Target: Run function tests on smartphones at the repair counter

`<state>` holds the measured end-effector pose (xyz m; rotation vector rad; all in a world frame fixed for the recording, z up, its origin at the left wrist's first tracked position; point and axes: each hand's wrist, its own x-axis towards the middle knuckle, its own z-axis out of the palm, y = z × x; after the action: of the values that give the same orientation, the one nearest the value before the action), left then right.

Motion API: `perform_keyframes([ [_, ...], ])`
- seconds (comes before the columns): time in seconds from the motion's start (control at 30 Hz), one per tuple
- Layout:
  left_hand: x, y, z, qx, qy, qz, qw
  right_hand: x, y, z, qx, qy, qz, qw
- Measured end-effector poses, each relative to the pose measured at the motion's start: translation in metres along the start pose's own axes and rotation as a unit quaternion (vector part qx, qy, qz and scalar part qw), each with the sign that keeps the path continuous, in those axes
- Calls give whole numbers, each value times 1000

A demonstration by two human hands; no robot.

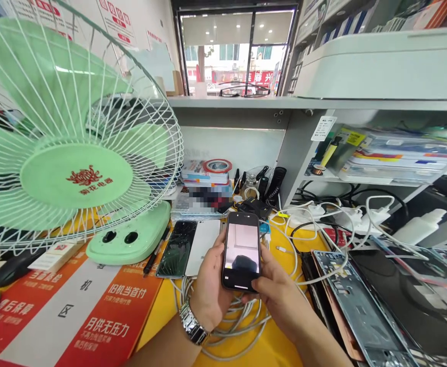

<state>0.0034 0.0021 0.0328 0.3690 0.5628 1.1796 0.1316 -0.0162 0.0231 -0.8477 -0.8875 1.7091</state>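
Observation:
A black smartphone (241,250) with its screen lit is held upright over the desk, between both hands. My left hand (209,285) is closed round its left side, and a metal-band watch sits on that wrist. My right hand (275,285) grips the right side, its thumb at the lower right corner of the screen. On the screen is a pale picture with a dark shape low down. Just left of the hands lie a phone with a cracked dark screen (175,250) and a white phone (202,244). Coiled white cables (242,331) lie beneath the hands.
A green fan (76,176) fills the left side, above a red printed mat (104,321). White charging cables and a power strip (365,219) spread at right, near opened phone parts (357,300). Boxes and tape (218,165) stand at the back, below a grey shelf (231,103).

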Motion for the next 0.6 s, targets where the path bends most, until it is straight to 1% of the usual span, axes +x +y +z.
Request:
perform_keyframes([
  [0.1,-1,0,2,6,17,-13,1000,0,3,-1,5,10,-8,1000],
  [0.2,0,-1,3,11,16,1,1000,2,6,-2,61,15,-14,998],
  [0.3,-1,-2,3,11,23,18,999,6,11,-2,112,46,-25,992],
  [0.37,-2,-5,3,19,35,11,999,10,15,-2,132,70,-32,988],
  [0.47,-1,-11,1,40,49,17,998,13,22,-1,127,94,-57,986],
  [0.6,9,-22,-13,64,35,56,996,13,28,2,113,141,-87,980],
])
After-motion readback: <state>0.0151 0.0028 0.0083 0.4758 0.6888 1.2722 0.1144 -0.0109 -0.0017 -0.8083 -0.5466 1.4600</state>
